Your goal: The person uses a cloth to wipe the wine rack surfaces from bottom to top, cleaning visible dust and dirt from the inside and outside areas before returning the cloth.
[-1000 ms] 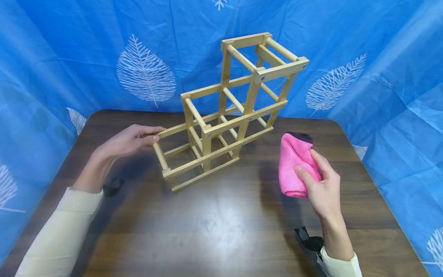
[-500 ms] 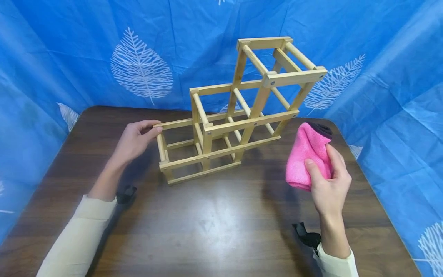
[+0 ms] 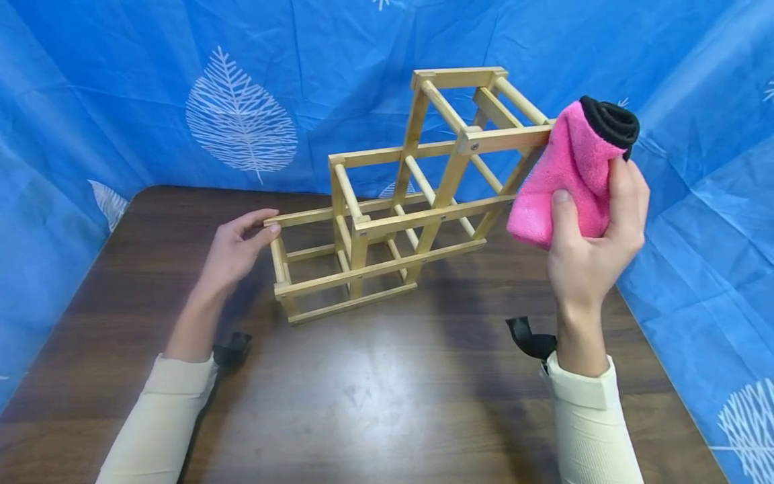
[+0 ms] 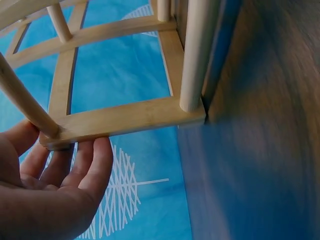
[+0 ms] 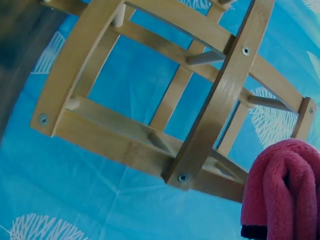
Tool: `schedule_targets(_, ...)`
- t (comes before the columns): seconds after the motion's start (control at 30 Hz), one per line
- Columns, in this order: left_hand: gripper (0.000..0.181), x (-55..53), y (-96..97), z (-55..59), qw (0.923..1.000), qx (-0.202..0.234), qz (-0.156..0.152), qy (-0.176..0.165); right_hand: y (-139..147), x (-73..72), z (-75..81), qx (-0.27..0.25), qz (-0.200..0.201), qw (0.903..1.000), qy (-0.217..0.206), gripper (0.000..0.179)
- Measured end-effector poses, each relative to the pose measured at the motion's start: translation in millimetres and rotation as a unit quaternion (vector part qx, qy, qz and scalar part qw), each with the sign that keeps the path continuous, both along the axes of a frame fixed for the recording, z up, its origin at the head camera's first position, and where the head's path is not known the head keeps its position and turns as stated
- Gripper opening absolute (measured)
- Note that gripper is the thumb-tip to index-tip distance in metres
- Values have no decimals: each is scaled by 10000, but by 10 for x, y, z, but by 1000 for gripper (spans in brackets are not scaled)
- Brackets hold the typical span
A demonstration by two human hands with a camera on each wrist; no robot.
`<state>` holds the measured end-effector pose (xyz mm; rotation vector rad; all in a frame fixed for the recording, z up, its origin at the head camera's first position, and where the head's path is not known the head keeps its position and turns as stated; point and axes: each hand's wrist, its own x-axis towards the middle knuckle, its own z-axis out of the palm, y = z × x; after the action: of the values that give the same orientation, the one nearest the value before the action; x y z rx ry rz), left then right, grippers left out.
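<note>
A stepped wooden rack of pale slats and round rods stands on the table, rising to the right. My left hand holds its low left corner, thumb on top; in the left wrist view the fingers lie against the end slat. My right hand grips a folded pink cloth with a black edge, thumb on its near face. In the head view the cloth covers the rack's top right corner; whether they touch I cannot tell. The right wrist view has the cloth beside the rack but not the hand.
The dark wood table has rounded far corners. Blue curtain fabric with white leaf prints hangs behind and along both sides. A black strap piece sticks out at the right wrist, and another at the left.
My right hand has lifted the pink cloth from above the table's right side up to the rack's top right corner. The rack shifted slightly right, then stayed nearly still; the left hand keeps its hold.
</note>
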<state>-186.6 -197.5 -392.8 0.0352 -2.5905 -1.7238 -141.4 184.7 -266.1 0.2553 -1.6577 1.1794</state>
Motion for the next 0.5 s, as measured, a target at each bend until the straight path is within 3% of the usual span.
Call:
schedule_targets(0.2, 47, 2, 34, -7, 9998, 188, 24, -99, -44, -23, -4, 316, -84, 9993, -202, 45)
schedule_targets(0.5, 47, -6, 3, -26, 9995, 219, 58, -235, -139, 4, 30, 309, 130, 9988, -349, 46)
